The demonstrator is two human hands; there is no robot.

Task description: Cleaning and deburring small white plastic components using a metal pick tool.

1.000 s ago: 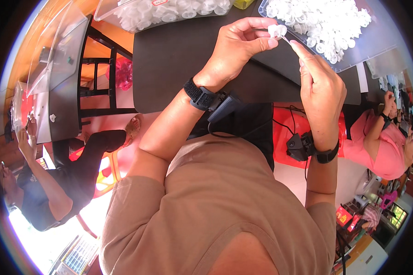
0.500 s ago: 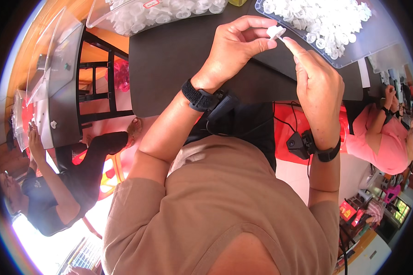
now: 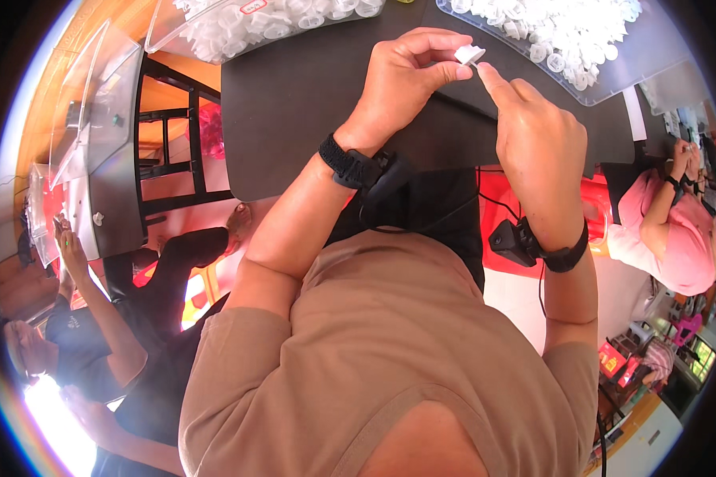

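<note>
Over the dark tabletop (image 3: pixel 310 119), my left hand (image 3: pixel 402 83) pinches a small white plastic cap-like piece (image 3: pixel 469 54) between thumb and fingers. My right hand (image 3: pixel 537 139) is closed, its index fingertip right beside the underside of that piece. A short thin pale stem shows between fingertip and piece; whether it belongs to the piece or to something in my right hand, I cannot tell. The right thumb and other fingers are hidden behind the hand.
A clear tub (image 3: pixel 239 36) of white plastic pieces stands at the far left of the table. Another clear tray (image 3: pixel 593 95) heaped with similar pieces is at the far right. People in dark clothing (image 3: pixel 95 342) are on the left, and one in pink (image 3: pixel 672 242) on the right.
My right hand has moved left, its index fingertip closer to the white piece. The piece now sits slightly lower and further left. Another person's arm has appeared at the lower left.
</note>
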